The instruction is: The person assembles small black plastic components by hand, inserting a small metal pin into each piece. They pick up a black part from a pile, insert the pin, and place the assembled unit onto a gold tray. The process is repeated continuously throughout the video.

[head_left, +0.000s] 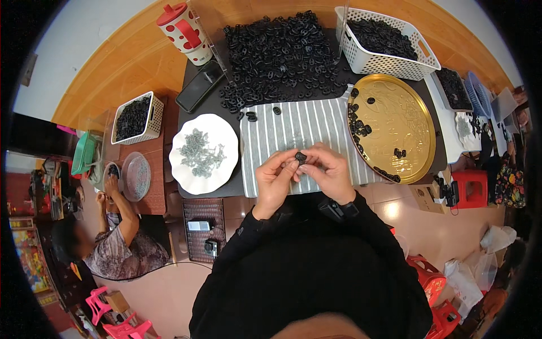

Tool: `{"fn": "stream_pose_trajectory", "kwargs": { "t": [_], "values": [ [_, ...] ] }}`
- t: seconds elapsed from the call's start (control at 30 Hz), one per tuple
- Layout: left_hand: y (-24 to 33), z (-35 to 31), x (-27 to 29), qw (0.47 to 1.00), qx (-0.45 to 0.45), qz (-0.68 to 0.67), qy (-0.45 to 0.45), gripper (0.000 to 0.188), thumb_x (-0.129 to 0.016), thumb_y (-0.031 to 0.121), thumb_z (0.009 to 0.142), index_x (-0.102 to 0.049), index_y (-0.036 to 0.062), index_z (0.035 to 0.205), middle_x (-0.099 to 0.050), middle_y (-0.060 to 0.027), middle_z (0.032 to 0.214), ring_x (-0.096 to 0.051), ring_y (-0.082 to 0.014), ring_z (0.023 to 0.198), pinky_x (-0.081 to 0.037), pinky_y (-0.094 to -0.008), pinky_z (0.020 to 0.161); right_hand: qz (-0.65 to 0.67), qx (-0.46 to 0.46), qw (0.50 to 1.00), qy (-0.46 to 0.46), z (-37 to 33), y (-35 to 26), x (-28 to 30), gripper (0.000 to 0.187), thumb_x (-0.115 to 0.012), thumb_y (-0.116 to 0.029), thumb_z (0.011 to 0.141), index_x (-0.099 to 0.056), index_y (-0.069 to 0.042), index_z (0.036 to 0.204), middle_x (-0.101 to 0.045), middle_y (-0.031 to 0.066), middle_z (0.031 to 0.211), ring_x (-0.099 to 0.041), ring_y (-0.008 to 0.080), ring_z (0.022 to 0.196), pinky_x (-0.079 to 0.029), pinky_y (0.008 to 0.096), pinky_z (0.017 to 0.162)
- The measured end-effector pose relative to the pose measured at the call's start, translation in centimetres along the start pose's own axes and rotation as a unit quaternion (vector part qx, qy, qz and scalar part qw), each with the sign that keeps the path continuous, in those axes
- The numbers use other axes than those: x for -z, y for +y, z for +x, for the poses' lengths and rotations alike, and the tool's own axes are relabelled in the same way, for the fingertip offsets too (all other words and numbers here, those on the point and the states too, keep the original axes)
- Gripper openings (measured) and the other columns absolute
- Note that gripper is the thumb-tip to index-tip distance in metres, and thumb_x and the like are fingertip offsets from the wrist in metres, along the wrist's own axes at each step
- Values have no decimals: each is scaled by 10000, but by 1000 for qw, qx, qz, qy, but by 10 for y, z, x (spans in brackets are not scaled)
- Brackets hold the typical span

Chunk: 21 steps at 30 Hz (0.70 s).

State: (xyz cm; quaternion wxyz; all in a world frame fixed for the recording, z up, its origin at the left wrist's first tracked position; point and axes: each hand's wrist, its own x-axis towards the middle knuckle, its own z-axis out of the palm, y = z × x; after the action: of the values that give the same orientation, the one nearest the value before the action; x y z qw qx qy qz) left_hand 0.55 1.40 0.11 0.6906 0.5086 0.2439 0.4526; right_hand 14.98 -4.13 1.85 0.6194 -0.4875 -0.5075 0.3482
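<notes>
Both my hands meet over a grey striped cloth [293, 127] at the table's near edge. My left hand [275, 179] and my right hand [327, 172] pinch one small black plastic piece [301, 156] between their fingertips. A white scalloped plate [179, 164] holding small grey metal bits [200, 152] lies left of the cloth. A large heap of black plastic pieces [282, 53] covers the table behind the cloth. On the right, a round gold tray [403, 116] holds several black pieces along its left rim.
A white basket [389, 62] of black pieces stands at the back right, a red spotted cup [186, 31] and a black phone [199, 86] at the back left. Another person [116, 237] works at a low table on the left. Red stools [471, 186] stand right.
</notes>
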Motion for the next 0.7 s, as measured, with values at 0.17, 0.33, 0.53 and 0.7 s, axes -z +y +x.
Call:
{"fn": "stream_pose_trajectory", "kwargs": {
  "t": [0.17,0.33,0.53,0.7],
  "values": [
    [0,1,3,1000,-7,-13,-25,284,-573,-92,882,-633,-26,1152,-587,-74,910,-596,-126,745,-505,-232,619,-51,49,997,13,0,-1,-1,270,-650,98,779,-639,3,1031,-587,64,832,-601,134,731,-483,242,620],
    [0,2,2,999,-1,-30,-32,294,-582,-98,869,-642,-27,1148,-602,-81,909,-603,-127,750,-508,-218,604,-54,49,997,13,0,-4,-1,287,-645,100,783,-645,-5,1049,-585,68,833,-603,138,734,-486,243,618],
    [2,2,3,999,3,-27,-34,285,-584,-101,865,-648,-19,1131,-606,-78,907,-604,-127,738,-504,-228,594,-55,43,998,9,-1,-4,-1,298,-642,91,792,-646,-7,1073,-587,72,857,-603,147,745,-492,249,628],
    [3,1,3,999,19,-32,-26,272,-583,-102,866,-651,-17,1115,-631,-87,936,-609,-122,733,-503,-222,588,-68,50,996,4,-1,-6,0,302,-644,86,792,-642,4,1083,-593,84,871,-607,158,754,-496,254,641]
  ]
}}
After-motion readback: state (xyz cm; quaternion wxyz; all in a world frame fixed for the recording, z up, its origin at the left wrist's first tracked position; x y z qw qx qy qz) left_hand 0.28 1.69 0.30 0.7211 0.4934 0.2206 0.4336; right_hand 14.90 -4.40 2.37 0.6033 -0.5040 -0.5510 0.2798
